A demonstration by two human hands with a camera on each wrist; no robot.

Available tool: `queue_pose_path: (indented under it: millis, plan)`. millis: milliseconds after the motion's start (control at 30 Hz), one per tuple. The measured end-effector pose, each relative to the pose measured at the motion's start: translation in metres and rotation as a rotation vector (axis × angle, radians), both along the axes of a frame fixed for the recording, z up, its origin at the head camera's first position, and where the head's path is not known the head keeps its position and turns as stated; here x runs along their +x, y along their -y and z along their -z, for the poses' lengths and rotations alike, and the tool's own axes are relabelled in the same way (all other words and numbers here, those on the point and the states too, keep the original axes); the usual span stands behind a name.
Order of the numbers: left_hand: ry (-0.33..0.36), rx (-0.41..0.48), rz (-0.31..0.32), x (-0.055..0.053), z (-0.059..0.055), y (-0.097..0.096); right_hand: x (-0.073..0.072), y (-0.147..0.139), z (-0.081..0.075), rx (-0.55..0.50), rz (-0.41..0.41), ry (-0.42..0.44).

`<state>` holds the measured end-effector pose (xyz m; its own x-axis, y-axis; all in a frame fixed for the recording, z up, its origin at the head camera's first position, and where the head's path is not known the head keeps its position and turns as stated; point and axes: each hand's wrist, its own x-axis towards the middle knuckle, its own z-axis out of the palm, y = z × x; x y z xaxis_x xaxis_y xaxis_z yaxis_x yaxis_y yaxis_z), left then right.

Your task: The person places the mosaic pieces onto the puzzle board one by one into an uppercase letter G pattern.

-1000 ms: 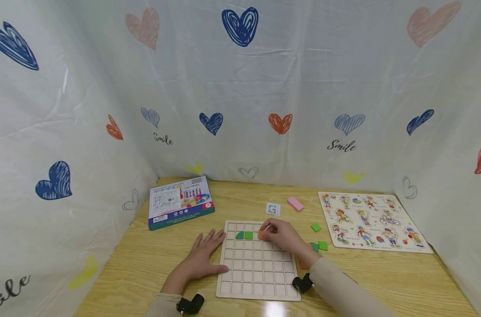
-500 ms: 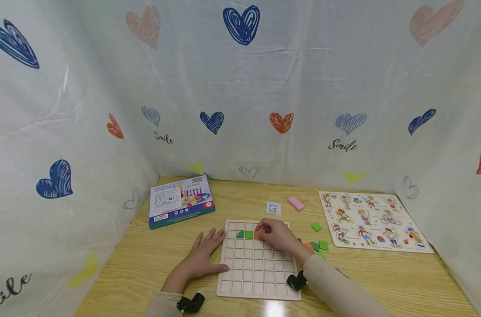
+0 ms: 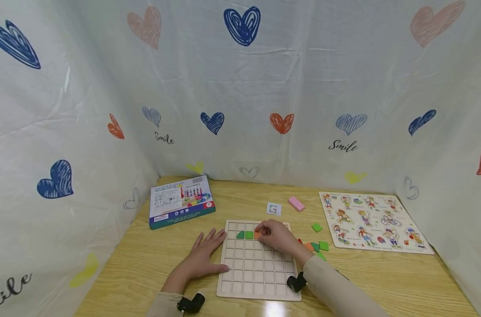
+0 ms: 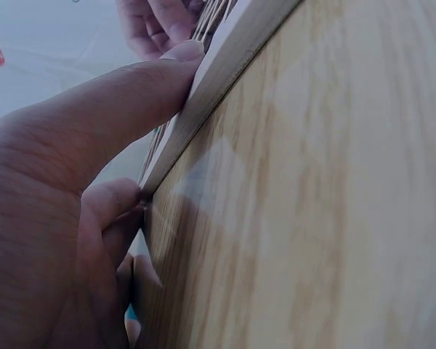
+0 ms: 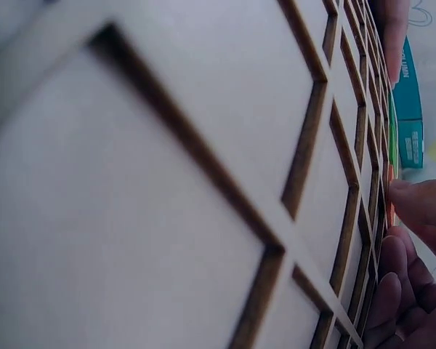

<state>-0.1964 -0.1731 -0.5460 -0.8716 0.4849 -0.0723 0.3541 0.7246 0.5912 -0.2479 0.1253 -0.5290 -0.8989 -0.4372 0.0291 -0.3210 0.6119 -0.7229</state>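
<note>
A square wooden grid board [image 3: 259, 297] lies on the table with shallow compartments. In its second row from the far edge sit a dark green rounded tile [image 3: 240, 235] and, to its right, a bright green square tile [image 3: 249, 235]. My right hand [image 3: 279, 237] pinches an orange tile [image 3: 257, 235] right beside the green square; its fingers cover part of it. From the right wrist view, the thumb [image 5: 410, 193] presses near the orange tile at the board's surface. My left hand [image 3: 202, 257] lies spread at the board's left side, its thumb [image 4: 182, 54] against the edge.
Several loose tiles, including a green square [image 3: 323, 245], lie right of the board, partly behind the right forearm. Beyond the board are a small pattern card [image 3: 274, 208] and a pink block [image 3: 296, 204]. A boxed set [image 3: 181, 201] stands back left, a picture puzzle [image 3: 375, 222] at right.
My right hand has shifted slightly left, bringing the orange tile up beside the green square. More loose tiles show past the right forearm. The left hand has stayed in place.
</note>
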Motion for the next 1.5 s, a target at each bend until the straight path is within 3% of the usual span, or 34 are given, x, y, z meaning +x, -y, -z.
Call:
queue_pose_path:
  millis: [233,567,767,1067,1333,1500]
  plan:
    - [-0.009,-0.004,0.001,0.001,-0.001,-0.001,0.003,-0.012,-0.001,-0.031,0.018,0.026]
    - [-0.011,-0.008,-0.003,0.002,-0.004,-0.001,0.014,-0.046,0.001,-0.055,0.097,-0.001]
    - [-0.009,-0.011,-0.009,0.002,-0.001,0.0,0.023,-0.072,0.002,-0.039,0.122,-0.041]
    - [-0.015,-0.011,-0.007,0.001,0.0,0.0,0.034,-0.107,-0.002,0.001,0.199,0.006]
    - [-0.009,-0.002,-0.003,0.001,0.0,0.0,0.046,-0.132,-0.005,0.045,0.284,-0.002]
    - [-0.009,-0.006,-0.003,0.001,-0.001,-0.001,0.05,-0.142,-0.001,0.074,0.283,0.004]
